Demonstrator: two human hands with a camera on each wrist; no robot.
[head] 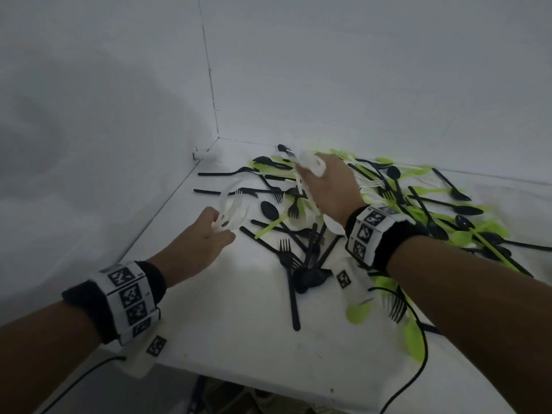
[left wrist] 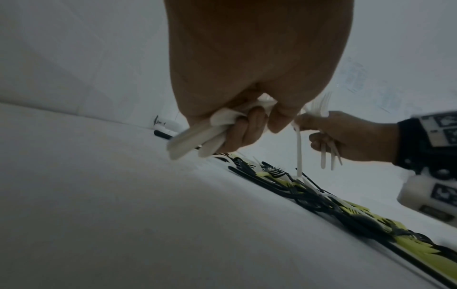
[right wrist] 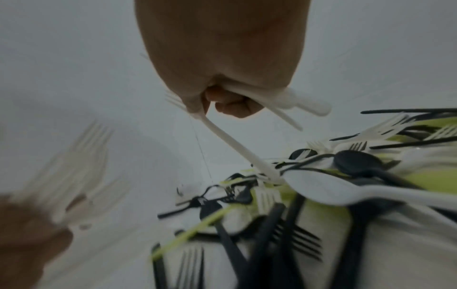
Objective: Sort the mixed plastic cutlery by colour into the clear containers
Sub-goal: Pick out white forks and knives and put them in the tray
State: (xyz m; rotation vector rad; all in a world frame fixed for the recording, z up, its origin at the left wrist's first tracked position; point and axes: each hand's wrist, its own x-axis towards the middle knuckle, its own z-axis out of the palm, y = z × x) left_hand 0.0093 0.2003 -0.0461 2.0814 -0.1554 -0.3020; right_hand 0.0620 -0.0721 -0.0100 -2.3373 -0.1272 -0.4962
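Observation:
A heap of black, lime-green and white plastic cutlery point(head: 373, 210) covers the white table point(head: 227, 309) toward the back right. My left hand point(head: 206, 234) is left of the heap and grips a bunch of white forks point(head: 231, 204), their handles point(left wrist: 188, 140) sticking out under the curled fingers. My right hand point(head: 325, 186) hovers over the heap's middle and grips several white pieces point(right wrist: 279, 99); one white handle point(right wrist: 237, 148) hangs down from it into the pile. Both fists show closed round the plastic in the wrist views. No clear container is in view.
White walls meet in a corner point(head: 216, 135) behind the table, with a small white fitting point(head: 206, 153) at its foot. A black cable point(head: 418, 354) runs off the table's front right edge. Bare tabletop lies in front of the heap and to its left.

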